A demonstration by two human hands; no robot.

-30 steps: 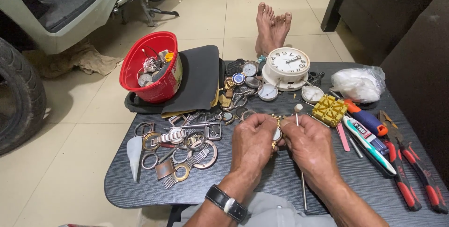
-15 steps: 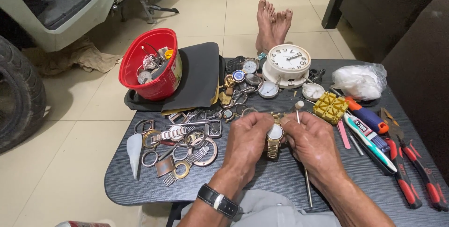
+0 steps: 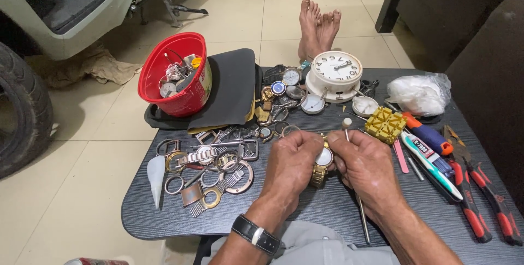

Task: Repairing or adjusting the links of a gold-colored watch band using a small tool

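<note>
Hands meet just before the white clock: left hand pinches the gold watch, right hand grips a thin tool; steadying both wrists on the desk seems wise.

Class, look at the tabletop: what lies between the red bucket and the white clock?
In the head view, a black folded mat and a cluster of small watch parts lie between the red bucket and the white clock.
</note>
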